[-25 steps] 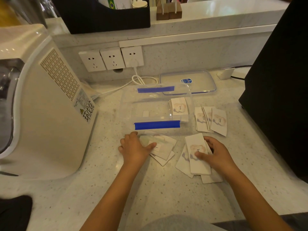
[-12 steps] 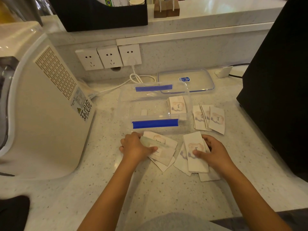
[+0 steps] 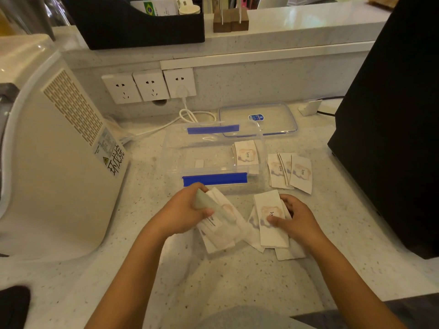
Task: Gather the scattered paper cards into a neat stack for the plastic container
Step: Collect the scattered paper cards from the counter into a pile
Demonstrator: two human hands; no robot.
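left hand [image 3: 183,210] held some cards [image 3: 222,224], frame middle | right hand [image 3: 298,220] pinched another card pile [image 3: 270,222] | clear box [image 3: 213,153] just above

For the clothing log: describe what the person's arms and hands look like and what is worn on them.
Both forearms are bare to the bottom of the frame: no sleeves show. The left hand and right hand carry no gloves, rings, watch or bracelet. The fingers are bare, with no visible markings.
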